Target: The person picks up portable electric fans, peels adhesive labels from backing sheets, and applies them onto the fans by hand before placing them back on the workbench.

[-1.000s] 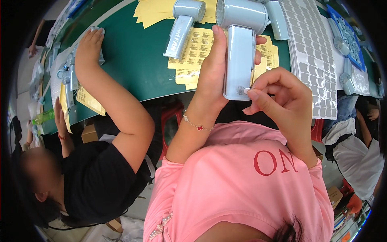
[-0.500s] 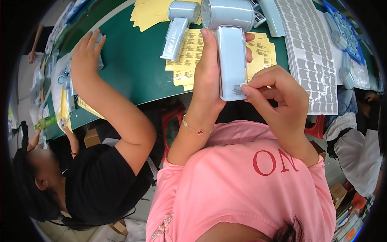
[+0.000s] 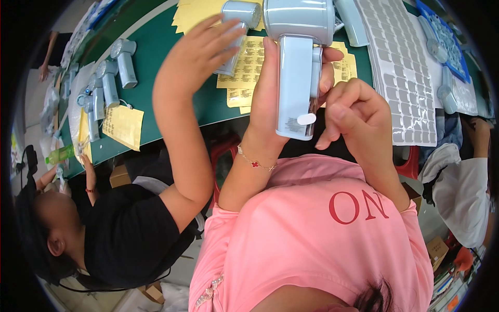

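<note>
My left hand (image 3: 264,101) is wrapped round the handle of a light-blue handheld fan (image 3: 294,83), held upright over the table's near edge with its round head away from me. Near the bottom of the handle is a small white oval sticker (image 3: 306,119), beside a block of fine print. Just right of the handle, my right hand (image 3: 361,112) has bent fingers set apart, with nothing visible between them. A co-worker's blurred hand (image 3: 200,60) reaches over another light-blue fan (image 3: 241,15) lying on the table.
Yellow label sheets (image 3: 241,70) lie under and behind the held fan on the green table (image 3: 148,104). To the right is a stack of grey-label sheets (image 3: 397,67), then a blue tray (image 3: 447,31). Several fans (image 3: 125,62) sit at left by the co-worker (image 3: 130,229).
The white sticker, pinched in my right fingers before, is now on the handle, and those fingers have come away. The co-worker's hand has moved right to the lying fan.
</note>
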`<state>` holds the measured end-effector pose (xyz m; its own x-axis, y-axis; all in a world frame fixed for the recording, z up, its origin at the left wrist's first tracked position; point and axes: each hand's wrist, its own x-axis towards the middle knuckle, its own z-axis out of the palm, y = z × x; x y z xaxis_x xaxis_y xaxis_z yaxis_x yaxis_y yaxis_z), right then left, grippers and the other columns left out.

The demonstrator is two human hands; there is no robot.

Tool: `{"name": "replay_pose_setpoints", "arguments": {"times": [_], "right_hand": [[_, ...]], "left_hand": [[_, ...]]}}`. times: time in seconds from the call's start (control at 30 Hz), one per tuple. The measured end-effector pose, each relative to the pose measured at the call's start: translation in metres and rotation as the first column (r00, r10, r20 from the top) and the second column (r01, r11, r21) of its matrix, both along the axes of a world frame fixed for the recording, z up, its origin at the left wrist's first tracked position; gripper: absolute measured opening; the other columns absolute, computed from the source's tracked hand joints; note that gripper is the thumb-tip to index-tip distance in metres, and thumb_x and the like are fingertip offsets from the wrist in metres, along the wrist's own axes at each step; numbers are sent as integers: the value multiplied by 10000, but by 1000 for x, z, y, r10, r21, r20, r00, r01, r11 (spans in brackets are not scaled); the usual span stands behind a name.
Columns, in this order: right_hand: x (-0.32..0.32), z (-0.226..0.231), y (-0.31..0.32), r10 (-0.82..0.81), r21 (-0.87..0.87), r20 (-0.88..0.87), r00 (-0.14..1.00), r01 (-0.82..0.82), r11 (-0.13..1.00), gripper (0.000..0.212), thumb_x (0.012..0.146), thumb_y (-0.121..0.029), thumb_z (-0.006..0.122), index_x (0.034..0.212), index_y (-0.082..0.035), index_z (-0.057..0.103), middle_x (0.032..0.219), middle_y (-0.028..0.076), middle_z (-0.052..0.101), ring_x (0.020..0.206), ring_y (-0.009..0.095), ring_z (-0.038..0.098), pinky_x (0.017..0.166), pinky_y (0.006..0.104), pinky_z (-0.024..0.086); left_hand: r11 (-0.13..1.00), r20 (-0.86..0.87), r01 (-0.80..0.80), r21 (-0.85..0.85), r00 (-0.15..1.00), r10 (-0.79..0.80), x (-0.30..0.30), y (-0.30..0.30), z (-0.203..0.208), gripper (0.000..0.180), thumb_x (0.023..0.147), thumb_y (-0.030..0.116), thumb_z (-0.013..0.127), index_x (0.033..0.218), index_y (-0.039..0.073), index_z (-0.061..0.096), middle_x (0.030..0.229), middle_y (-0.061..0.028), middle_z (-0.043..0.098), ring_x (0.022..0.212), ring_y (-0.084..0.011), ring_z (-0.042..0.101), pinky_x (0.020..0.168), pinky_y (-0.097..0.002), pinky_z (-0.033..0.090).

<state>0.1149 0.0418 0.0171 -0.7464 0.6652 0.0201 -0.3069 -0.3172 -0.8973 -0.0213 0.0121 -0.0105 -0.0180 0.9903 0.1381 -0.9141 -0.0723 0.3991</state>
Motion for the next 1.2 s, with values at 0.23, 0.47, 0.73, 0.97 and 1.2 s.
{"name": "replay_pose_setpoints", "arguments": {"times": [0.23,0.47,0.73,0.97,1.2], "right_hand": [[-3,5,-10,-266,355,158,951,197,914,137,777,33,621,893,56,552,825,84,556,682,118,571,572,230,544],[1,-1,-11,-398,722,227,889,121,681,182,709,55,656,867,12,575,822,86,557,705,151,580,568,227,511],[10,3,0,-430,960,-102,897,202,193,264,693,108,639,927,31,541,837,124,573,719,201,579,652,260,472],[9,30,10,-303,500,191,934,173,848,275,762,78,616,1024,40,542,828,55,561,733,86,564,636,186,471],[-27,84,187,-279,889,214,936,-68,454,84,775,-51,620,848,-9,617,802,14,593,671,76,538,582,196,445]], "left_hand": [[974,-241,-200,-108,956,169,5,1,1,743,904,589,149,1056,-37,518,682,-49,548,565,-85,496,503,-204,408],[848,-559,-529,-31,713,424,9,-8,10,719,906,585,160,1062,-17,522,715,-52,553,642,-91,513,576,-203,416],[828,-445,-556,-75,762,471,2,-9,11,590,941,495,202,1183,6,428,1033,-145,573,723,-122,538,608,-236,457],[750,-631,-636,-183,661,407,-14,-14,20,569,931,500,300,1043,13,571,895,-64,609,723,-121,539,685,-263,442],[329,-664,-777,536,-629,-405,-115,-17,-2,416,825,417,552,835,4,599,820,-152,609,767,-324,543,676,-417,434]]}}
